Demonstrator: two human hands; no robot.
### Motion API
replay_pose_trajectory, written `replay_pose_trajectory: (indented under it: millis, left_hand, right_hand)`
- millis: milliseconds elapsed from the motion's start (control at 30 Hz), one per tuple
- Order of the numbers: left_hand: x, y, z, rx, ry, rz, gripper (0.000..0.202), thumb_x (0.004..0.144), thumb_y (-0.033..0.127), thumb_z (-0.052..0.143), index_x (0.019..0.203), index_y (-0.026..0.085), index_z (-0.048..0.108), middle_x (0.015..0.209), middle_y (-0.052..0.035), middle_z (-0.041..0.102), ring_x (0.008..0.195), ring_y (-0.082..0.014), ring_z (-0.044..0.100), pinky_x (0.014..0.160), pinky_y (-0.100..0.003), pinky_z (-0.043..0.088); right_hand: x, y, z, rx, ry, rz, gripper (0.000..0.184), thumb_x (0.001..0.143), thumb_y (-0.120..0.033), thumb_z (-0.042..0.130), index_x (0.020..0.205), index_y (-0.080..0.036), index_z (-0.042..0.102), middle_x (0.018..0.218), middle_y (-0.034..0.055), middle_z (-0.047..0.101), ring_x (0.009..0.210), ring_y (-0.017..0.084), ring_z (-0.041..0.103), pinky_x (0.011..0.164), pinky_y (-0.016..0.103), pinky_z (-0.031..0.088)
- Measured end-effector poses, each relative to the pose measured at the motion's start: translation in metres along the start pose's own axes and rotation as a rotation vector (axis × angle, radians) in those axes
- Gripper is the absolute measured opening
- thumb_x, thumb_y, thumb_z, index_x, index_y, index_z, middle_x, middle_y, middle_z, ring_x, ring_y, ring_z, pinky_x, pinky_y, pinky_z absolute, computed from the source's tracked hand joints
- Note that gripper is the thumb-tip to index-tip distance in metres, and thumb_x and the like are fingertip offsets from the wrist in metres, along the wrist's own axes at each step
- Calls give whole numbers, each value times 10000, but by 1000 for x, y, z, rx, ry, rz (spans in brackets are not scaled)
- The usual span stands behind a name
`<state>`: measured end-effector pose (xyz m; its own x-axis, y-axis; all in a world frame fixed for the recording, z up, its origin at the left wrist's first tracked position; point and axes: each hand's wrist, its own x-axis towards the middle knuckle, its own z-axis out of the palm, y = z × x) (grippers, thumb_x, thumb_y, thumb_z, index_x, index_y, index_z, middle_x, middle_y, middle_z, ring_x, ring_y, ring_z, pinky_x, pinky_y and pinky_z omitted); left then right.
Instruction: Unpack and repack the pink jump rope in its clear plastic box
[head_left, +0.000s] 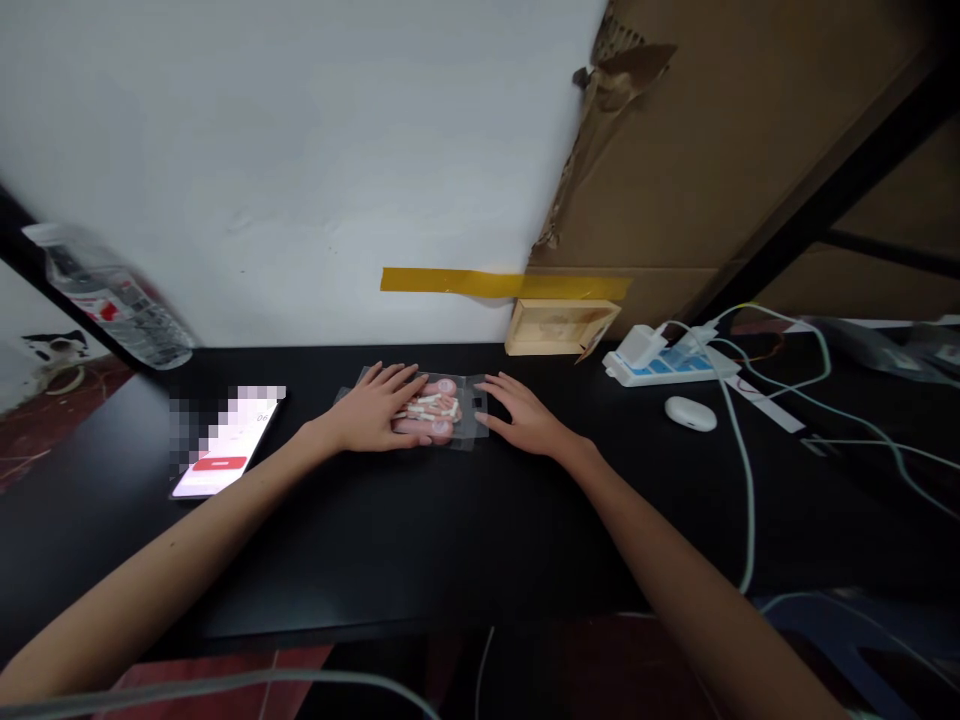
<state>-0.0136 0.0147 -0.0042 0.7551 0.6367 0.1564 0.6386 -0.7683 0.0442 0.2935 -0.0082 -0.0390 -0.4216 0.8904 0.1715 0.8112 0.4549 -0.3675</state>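
Note:
A clear plastic package [471, 422] lies flat on the black table, with pink round-ended pieces [444, 430] and a bundle of pink-and-white strands [435, 406] inside. Spread over its left part is my left hand [379, 410], palm down, hiding that end of the contents. My right hand [519, 410] rests at the package's right end, thumb and fingers apart, with the tips at the clear flap that has a small cut-out. Neither hand is closed around anything.
A lit phone [232, 445] lies left of the package, and a plastic bottle [120, 300] leans behind it. At right are a power strip [667, 365] with cables, a white oval case [691, 413] and a shallow tan box [559, 328] by the wall.

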Motion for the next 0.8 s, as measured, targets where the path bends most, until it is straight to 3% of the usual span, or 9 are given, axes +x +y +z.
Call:
replay_pose_trajectory:
  millis: [300,500,667,800]
  left_hand:
    - [2,-1,5,4,8,-60,903,868,799,424,1543,208,318,1594,-168,341,1461,-397,301,1174,-610,171]
    - [2,-3,3,13,4,-57,925,861,805,434,1554,209,298,1599,-172,329,1461,-393,305,1176,-599,179]
    - [1,-3,3,7,3,-56,925,868,797,428,1557,196,290,1598,-187,321,1460,-404,299,1172,-609,179]
    - [1,-5,5,21,4,-52,920,866,804,424,1566,228,263,1606,-166,317,1465,-394,298,1175,-601,180]
  right_hand:
    - [-5,-5,-13,101,-152,-170,519,1005,-449,430,1514,-354,419,1621,-5,348,1528,280,217,1234,588,193]
    - [-8,-16,-16,112,-172,-110,765,897,-676,548,1533,-275,405,1631,75,319,1529,327,190,1236,572,194]
    - [-9,-19,-15,136,-168,-122,818,872,-719,545,1540,-274,388,1622,87,337,1523,335,210,1221,594,220]
    - [-7,-15,-8,100,-70,-112,799,877,-666,573,1533,-245,396,1567,114,435,1484,330,325,1202,565,294]
